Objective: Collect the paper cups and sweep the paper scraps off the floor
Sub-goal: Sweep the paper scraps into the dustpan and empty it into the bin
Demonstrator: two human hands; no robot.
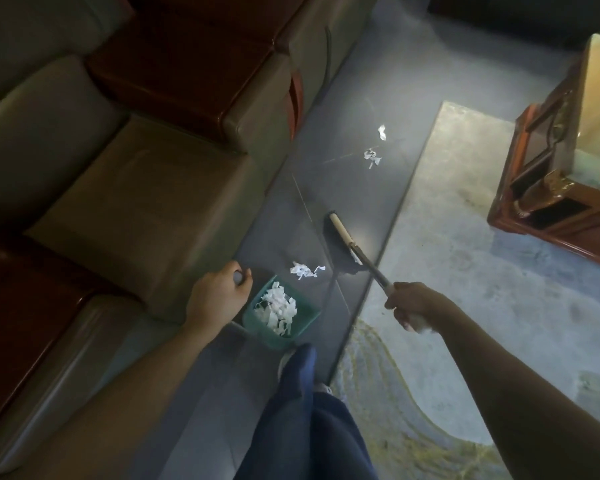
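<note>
My left hand [219, 294] grips the top of the dustpan's handle, beside the sofa. The green dustpan [307, 322] stands on the grey floor below it, holding several white paper scraps [278, 308]. My right hand [411, 303] grips the broom's handle. The dark broom head [340, 244] rests on the floor just beyond a small pile of scraps [303, 270], which lies between broom and dustpan. More scraps [371, 157] and one crumpled piece [381, 131] lie farther up the floor. No paper cups are visible.
A beige and brown sofa [146, 188] lines the left side of the narrow floor strip. A pale patterned rug [465, 237] covers the right side, with a wooden glass-topped table [555, 174] on it. My leg and shoe [298, 368] stand just behind the dustpan.
</note>
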